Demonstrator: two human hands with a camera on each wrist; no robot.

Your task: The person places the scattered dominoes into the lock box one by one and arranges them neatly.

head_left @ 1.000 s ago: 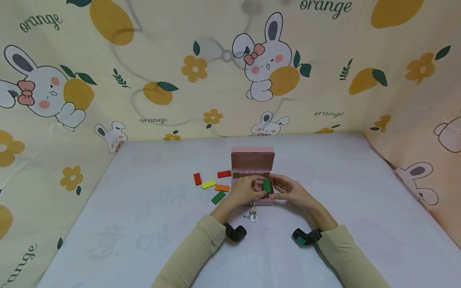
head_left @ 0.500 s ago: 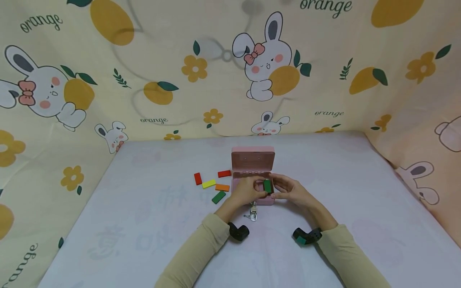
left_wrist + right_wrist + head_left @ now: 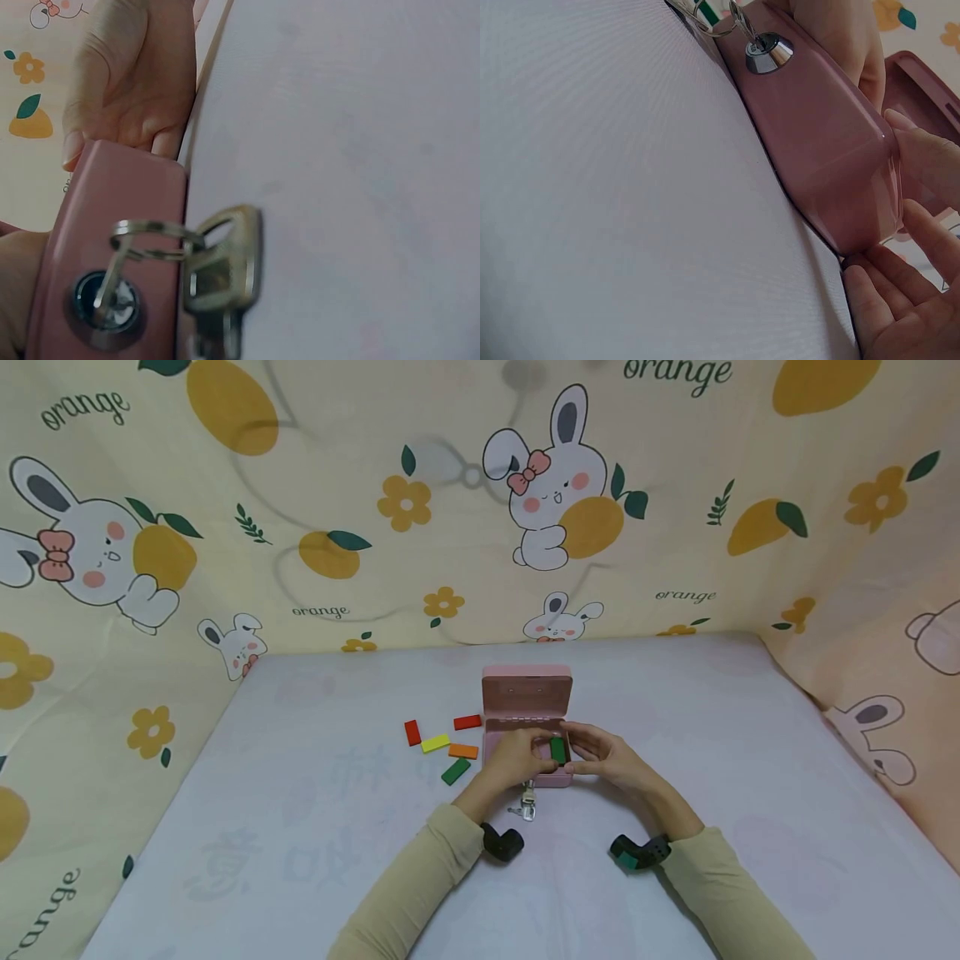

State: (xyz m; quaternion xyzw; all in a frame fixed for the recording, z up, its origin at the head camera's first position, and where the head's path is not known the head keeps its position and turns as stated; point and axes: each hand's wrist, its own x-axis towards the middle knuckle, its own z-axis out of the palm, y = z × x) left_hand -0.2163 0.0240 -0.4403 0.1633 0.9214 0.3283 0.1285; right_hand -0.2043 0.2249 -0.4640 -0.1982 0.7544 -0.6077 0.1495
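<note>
A small pink lockable metal box (image 3: 551,781) stands on the table, its lid (image 3: 526,693) raised. My left hand (image 3: 513,758) reaches over the front rim into the box and pinches a green block (image 3: 557,750) near its right wall; the fingertips are partly hidden. My right hand (image 3: 611,762) grips the right side of the box. In the right wrist view its thumb (image 3: 922,154) lies at the rim and other fingers (image 3: 900,281) touch the side. A key (image 3: 223,262) hangs on a ring from the lock (image 3: 106,307) at the front.
Left of the box lie two red blocks (image 3: 412,732), a yellow block (image 3: 435,743), an orange block (image 3: 463,751) and another green block (image 3: 455,771). A patterned cloth (image 3: 450,510) stands behind the white table (image 3: 300,843).
The green block in my left hand has sunk slightly lower into the box, and the left forearm has shifted a little right. My right hand has stayed at the box.
</note>
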